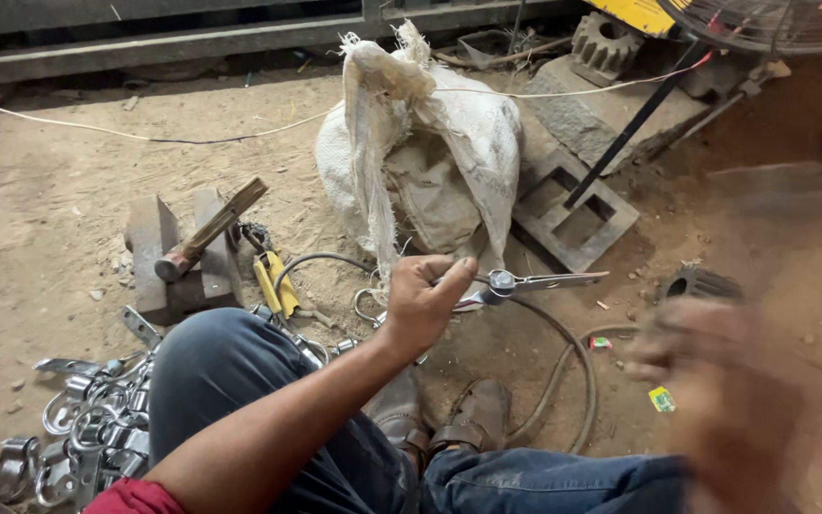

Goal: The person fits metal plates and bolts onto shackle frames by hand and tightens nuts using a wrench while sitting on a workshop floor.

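Note:
My left hand (422, 300) is raised over my knees and grips a shiny metal piece (525, 282) with a round pivot and a flat pointed arm sticking out to the right. My right hand (715, 381) is a blur at the lower right, apart from the metal piece; I cannot tell whether it holds anything. Below the left hand a grey hose (573, 362) curves across the dirt past my sandalled feet (459, 419).
A heap of shiny metal parts (78, 438) lies at the lower left. A hammer (206, 233) rests on steel blocks (159, 266). A white sack (430, 152) stands ahead, a concrete block (573, 214) to its right, a gear (701, 283) and fan stand beyond.

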